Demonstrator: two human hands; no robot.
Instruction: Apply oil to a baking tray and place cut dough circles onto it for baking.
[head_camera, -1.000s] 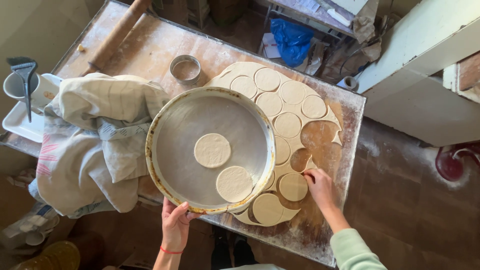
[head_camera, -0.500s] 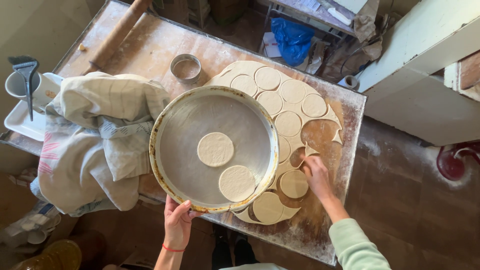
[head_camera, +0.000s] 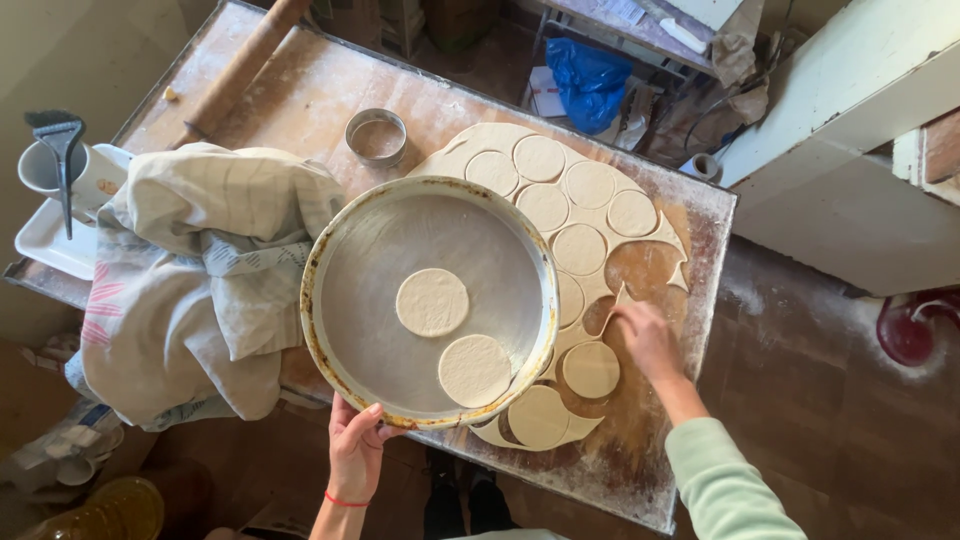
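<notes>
The left hand grips the near rim of the round metal baking pan holding two pale dough discs, while the right hand, fingers curled, touches the rolled, cut dough sheet on the floured wooden table.

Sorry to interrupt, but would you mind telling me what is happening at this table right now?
A person's left hand grips the near rim of a round metal pan holding two pale dough discs. The right hand rests on the rolled dough sheet, cut into circles, on the floured wooden table. A metal ring cutter and wooden rolling pin lie beyond.
</notes>
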